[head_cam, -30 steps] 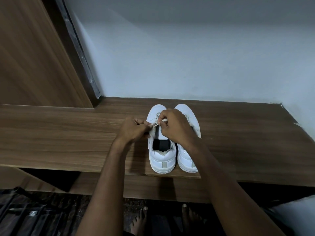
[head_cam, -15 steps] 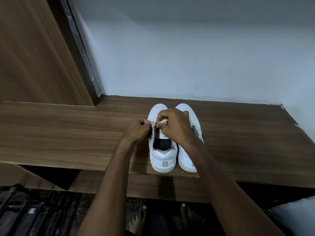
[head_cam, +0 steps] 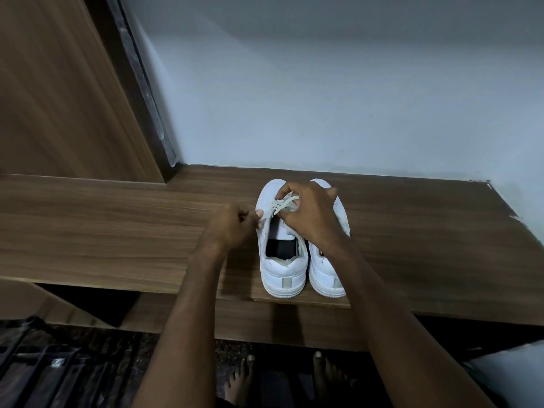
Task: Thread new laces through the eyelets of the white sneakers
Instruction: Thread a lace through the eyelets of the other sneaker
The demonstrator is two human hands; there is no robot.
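Two white sneakers stand side by side on the wooden shelf (head_cam: 412, 245), heels toward me. The left sneaker (head_cam: 282, 272) has a cream lace (head_cam: 282, 205) crossed through its front eyelets. My right hand (head_cam: 312, 216) reaches over the right sneaker (head_cam: 326, 275) and pinches a loop of the lace above the left sneaker's tongue. My left hand (head_cam: 235, 225) sits at the left sneaker's outer side, fingers curled, pinching its eyelet edge or the lace end there; I cannot tell which. The right sneaker's front is mostly hidden by my right hand.
A grey wall (head_cam: 353, 98) rises just behind the shelf. A tall wooden panel (head_cam: 59, 98) stands at the left. The shelf's front edge lies close under the heels. My bare feet (head_cam: 244, 378) stand on the dark floor below.
My right hand has moved forward toward the toe, drawing the lace up into view. My left hand has shifted slightly left at the sneaker's side.
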